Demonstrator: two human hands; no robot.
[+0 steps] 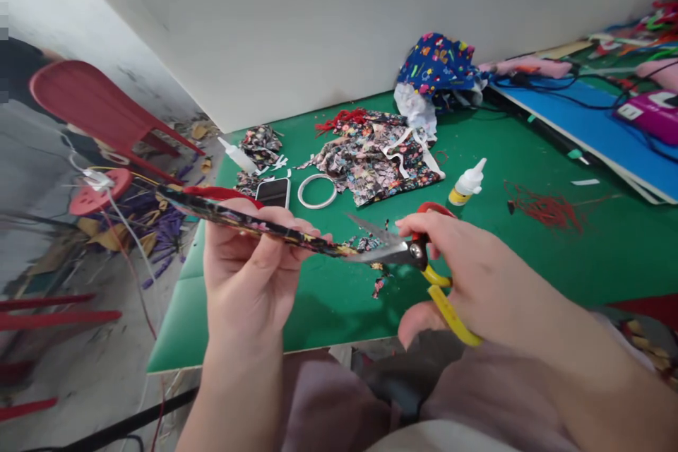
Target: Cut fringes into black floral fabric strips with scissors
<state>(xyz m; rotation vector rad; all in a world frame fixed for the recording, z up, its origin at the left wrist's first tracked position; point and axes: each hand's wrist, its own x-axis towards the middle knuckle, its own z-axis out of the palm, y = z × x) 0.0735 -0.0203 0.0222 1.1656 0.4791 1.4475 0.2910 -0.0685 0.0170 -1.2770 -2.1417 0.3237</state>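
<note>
A red chair (87,102) stands at my far left. My left hand (254,272) pinches the floral strip (265,227) between thumb and fingers, raised above the green table (183,328), its right end pointing toward my other hand. Beyond lie a phone (274,190), then a white ring (303,196), with floral cloth (365,162) farther back. Scraps (378,288) lie below the scissors (416,251), whose blades stand apart, the lower one at the strip's right end. My right hand (479,265) grips their handles. Past them are a bottle (467,185) and red threads (554,210).
</note>
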